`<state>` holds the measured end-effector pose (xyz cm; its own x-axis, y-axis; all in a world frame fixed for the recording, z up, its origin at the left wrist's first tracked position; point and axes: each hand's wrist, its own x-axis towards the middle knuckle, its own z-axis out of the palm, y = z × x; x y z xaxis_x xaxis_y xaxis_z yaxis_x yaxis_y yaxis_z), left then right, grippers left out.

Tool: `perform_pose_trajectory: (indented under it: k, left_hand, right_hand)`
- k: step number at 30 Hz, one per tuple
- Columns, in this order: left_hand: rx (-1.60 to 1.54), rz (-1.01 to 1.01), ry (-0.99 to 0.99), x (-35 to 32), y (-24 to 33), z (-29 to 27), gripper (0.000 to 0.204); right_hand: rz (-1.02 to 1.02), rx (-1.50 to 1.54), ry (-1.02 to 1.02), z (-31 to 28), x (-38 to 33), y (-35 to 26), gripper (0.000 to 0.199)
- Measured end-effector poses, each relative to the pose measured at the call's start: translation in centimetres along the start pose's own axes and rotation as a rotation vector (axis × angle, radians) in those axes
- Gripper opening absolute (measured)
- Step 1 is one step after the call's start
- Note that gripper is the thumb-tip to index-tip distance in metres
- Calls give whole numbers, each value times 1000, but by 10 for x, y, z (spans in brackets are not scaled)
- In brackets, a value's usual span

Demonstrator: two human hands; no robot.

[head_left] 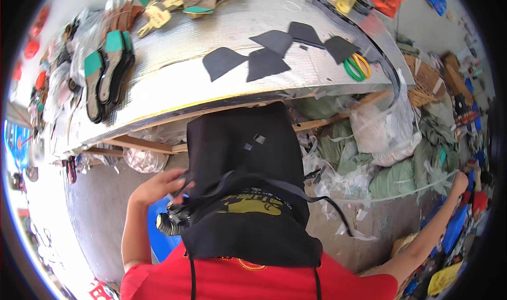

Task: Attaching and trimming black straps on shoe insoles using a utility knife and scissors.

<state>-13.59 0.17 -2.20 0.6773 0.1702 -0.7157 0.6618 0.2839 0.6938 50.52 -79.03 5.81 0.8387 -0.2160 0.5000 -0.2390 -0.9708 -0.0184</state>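
My left hand (162, 187) is at the left edge of the black apron over my lap, its fingers closed on a narrow black strip (274, 183). That strip runs across the apron and hangs off its right side, with a whitish bit of film (363, 237) by its lower end. Far out to the right, my right hand (461, 184) is closed like a fist. A thin translucent strip (393, 198) stretches from it back toward the apron; its inner end is hard to make out. Two small grey scraps (259, 139) lie on the apron.
The worktable (174, 78) ahead bears several black cut pieces (225, 62), scissors (355, 67) with green and yellow handles, shoe insoles (108, 70) and a yellow bottle (346, 0). Plastic bags (383, 128) and green sacking (404, 176) are heaped at right. A blue stool (161, 234) shows beneath me.
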Motion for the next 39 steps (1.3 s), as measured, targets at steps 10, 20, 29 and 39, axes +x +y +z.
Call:
perform_pose_trajectory:
  k: [10, 20, 29, 39]
  left_hand:
    - [-244, 507, 49, 77, 58, 63, 23]
    - [-417, 513, 31, 97, 41, 65, 17]
    - [-374, 558, 29, 104, 43, 63, 16]
    - [-364, 565, 161, 97, 70, 65, 13]
  right_hand:
    - [-885, 843, -400, -45, -329, -409, 19]
    - [-734, 401, -106, -15, -236, -542, 19]
    - [-1219, 83, 146, -27, -187, -600, 27]
    - [-873, 182, 93, -84, -167, -572, 52]
